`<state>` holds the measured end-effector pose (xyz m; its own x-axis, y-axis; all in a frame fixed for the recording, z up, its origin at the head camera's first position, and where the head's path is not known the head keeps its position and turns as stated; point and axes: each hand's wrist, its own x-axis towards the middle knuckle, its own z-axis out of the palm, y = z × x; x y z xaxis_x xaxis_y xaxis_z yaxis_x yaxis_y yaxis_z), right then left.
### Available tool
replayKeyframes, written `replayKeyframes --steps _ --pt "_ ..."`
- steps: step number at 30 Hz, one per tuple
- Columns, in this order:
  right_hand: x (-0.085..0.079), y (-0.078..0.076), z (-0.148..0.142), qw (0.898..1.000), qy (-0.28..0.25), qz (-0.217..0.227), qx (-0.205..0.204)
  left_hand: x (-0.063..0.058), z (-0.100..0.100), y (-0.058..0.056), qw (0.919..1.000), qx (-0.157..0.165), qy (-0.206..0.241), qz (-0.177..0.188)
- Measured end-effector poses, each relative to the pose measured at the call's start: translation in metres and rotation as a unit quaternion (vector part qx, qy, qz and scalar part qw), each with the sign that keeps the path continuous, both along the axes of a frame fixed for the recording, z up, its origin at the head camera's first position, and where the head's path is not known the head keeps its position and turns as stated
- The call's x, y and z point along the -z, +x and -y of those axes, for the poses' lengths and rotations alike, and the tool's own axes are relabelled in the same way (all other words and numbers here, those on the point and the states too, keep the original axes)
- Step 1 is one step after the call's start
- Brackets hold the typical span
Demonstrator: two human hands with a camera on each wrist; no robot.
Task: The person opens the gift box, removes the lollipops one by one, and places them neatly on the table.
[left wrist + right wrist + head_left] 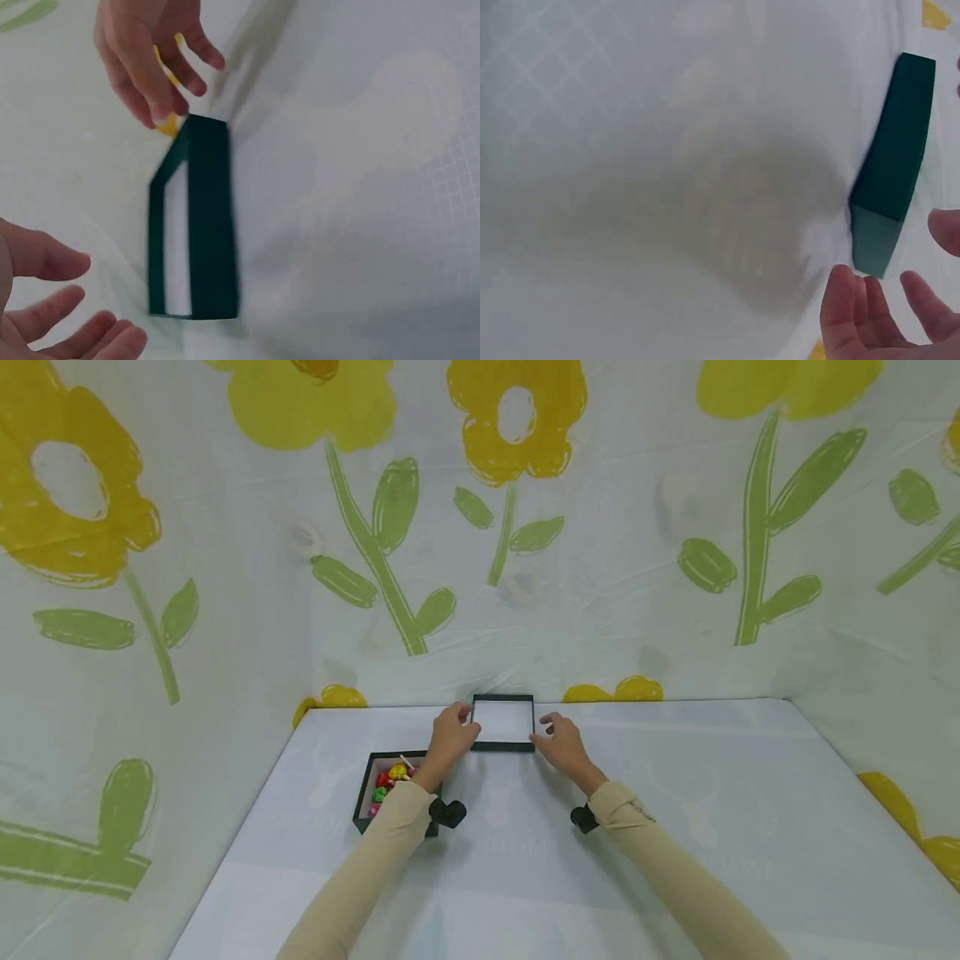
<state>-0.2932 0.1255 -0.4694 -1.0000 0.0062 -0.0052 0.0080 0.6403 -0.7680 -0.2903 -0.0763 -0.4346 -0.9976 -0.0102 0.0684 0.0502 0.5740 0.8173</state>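
White tabletop [750, 802] bears 1 candy-filled box [362, 793] and 1 green tray [502, 747], with 2 hands [453, 735] [564, 747] flanking the tray, fingers loosely apart.

Left arm [367, 877]: stretched forward, sleeved
Right arm [678, 868]: stretched forward, sleeved
Left hand [450, 732]: fingers loosely bent, thumb apart
Right hand [564, 748]: fingers loosely bent, thumb apart
Spacing: hands apart

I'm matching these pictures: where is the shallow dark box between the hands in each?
Head: shallow dark box, just below centre.
Left wrist: box, just left of centre.
Right wrist: box, towards the right edge.
Shared landmark: the right hand, right of it in head, above it in left wrist, below it in right wrist.
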Motion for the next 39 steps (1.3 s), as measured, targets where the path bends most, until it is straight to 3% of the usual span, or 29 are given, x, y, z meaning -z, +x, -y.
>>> replayKeyframes --steps 5,11,16,25,31,39 --pt "-0.01 0.002 -0.007 1.0 0.002 -0.029 -0.01 -0.019 0.016 0.008 0.9984 0.05 0.013 -0.022" --pt "-0.026 0.007 -0.01 0.999 -0.01 -0.034 -0.037 -0.036 0.044 0.012 0.9977 0.059 0.03 -0.015" --pt "-0.037 0.011 -0.008 0.997 -0.016 -0.03 -0.062 -0.041 0.07 0.019 0.9969 0.071 0.032 -0.014" --pt "-0.061 0.028 0.008 0.99 -0.034 -0.021 -0.132 -0.034 0.12 0.051 0.9977 0.057 0.017 -0.033" --pt "-0.071 0.036 0.021 0.984 -0.053 -0.019 -0.171 -0.024 0.145 0.06 0.9974 0.041 0.034 -0.049" --pt "-0.075 0.045 0.043 0.977 -0.073 -0.021 -0.2 -0.016 0.159 0.072 0.9978 0.038 0.04 -0.036"
